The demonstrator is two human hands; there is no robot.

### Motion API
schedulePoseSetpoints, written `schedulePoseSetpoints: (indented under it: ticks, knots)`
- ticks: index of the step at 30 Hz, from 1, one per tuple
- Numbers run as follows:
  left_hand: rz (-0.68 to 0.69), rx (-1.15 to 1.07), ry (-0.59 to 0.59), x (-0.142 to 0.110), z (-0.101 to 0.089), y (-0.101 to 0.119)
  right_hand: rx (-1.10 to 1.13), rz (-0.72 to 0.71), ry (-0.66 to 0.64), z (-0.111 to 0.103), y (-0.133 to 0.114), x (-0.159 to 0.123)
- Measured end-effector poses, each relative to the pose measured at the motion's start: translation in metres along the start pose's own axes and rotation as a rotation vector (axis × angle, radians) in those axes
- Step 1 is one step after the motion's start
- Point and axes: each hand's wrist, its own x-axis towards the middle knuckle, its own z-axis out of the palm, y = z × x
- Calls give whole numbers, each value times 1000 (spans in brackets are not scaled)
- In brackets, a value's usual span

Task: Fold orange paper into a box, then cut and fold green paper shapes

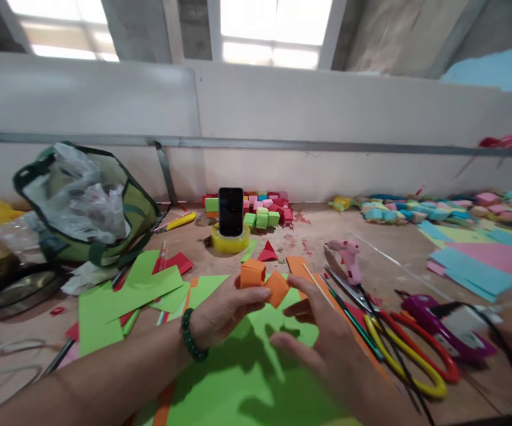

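My left hand (222, 310), with a green bead bracelet (192, 335) at the wrist, pinches a small orange folded paper box (253, 274). An orange flap (277, 288) sticks out from the box towards the right. Close by on the right is my right hand (324, 331), its thumb and fingers apart and nothing between them; whether a fingertip touches the flap I cannot tell. Beneath both hands lie green paper sheets (229, 384), with an orange sheet (298, 267) just behind.
Scissors (415, 355), a pink glue gun (348, 260) and a purple glue gun (442, 331) lie to the right. At the back, a phone (231, 212) stands in a yellow tape roll (230, 241) before paper cubes (262, 218). A bag (142, 204) and a utility knife (180, 222) are left.
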Motion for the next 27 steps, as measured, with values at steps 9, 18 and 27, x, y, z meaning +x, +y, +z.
schedulePoseSetpoints:
  ticks: [9, 18, 27]
  knots:
    - [87, 144, 54, -5, -4, -3, 72, -138, 194, 13, -7, 5]
    - [75, 223, 1, -2, -1, -7, 106, -171, 257, 16, -4, 5]
    - [53, 103, 56, -2, 2, -14, 74, -287, 247, 17, -3, 5]
